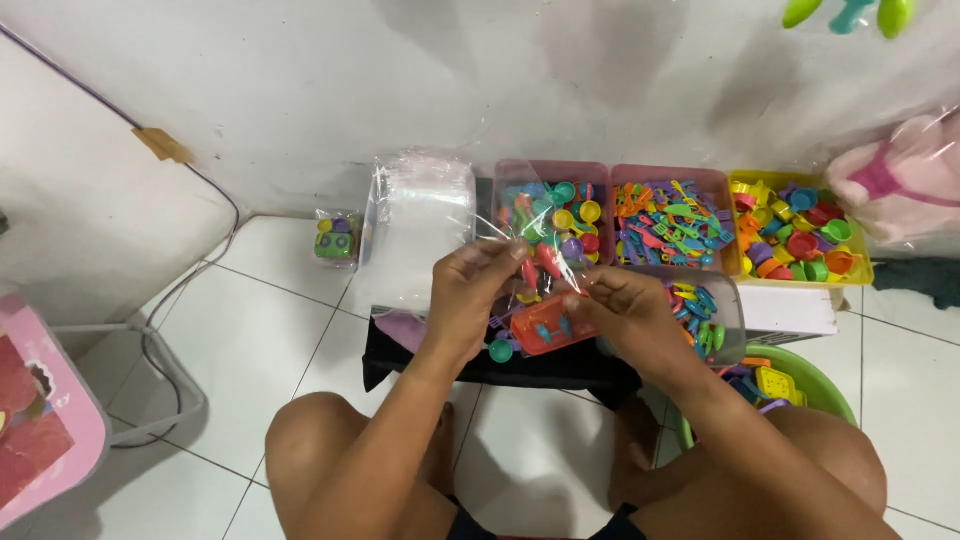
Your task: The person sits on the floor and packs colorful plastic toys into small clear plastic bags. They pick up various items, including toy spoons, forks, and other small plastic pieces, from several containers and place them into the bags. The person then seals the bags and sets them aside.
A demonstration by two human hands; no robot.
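White tiled floor (270, 330), colourful toy parts sorted in bins along the wall.
A yellow tray (858, 270), two pink trays (600, 172) and a stack of clear bags (420, 210) sit behind; left hand (468, 290) and right hand (625, 310), close together, pinch a clear packet (545, 320) of small pieces, seemingly with an orange toy inside.

Glossy plastics on a glazed tile floor

Crinkly, shiny clear plastic bag (520, 262) around a smooth orange plastic toy piece (547, 325); translucent pink plastic tub (552, 170) and opaque yellow plastic tub (850, 272) of glossy toy bits; matt black cloth (520, 368); glazed white floor tiles (250, 320).
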